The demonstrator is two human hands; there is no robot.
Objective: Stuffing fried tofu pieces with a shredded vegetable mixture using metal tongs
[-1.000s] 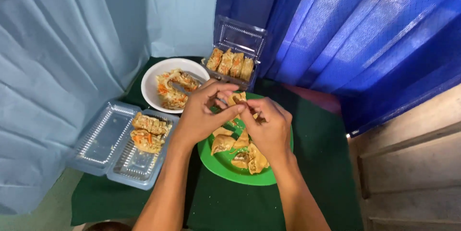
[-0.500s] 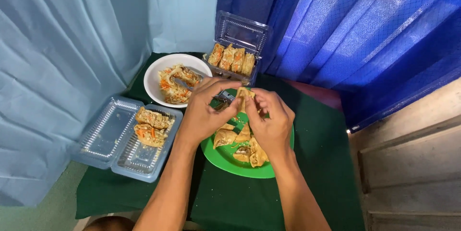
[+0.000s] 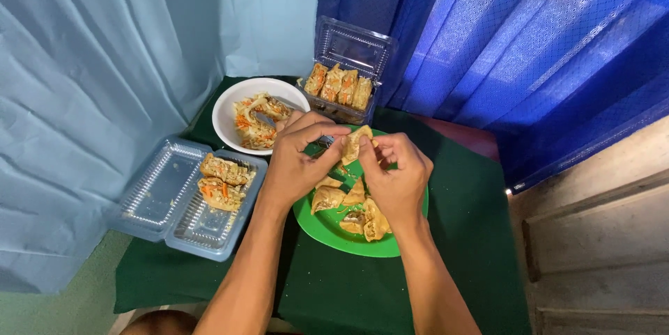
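Glossy green plastic plate (image 3: 327, 227) on matt dark-green cloth (image 3: 362, 293).

Both forearms are bare right up from the lower edge of the frame, no sleeves, watch or bracelet showing. The left hand (image 3: 296, 161) and right hand (image 3: 395, 175) wear no gloves or rings; fingernails short.

A golden fried tofu pocket (image 3: 352, 144) is pinched upright above the green plate (image 3: 408, 227).
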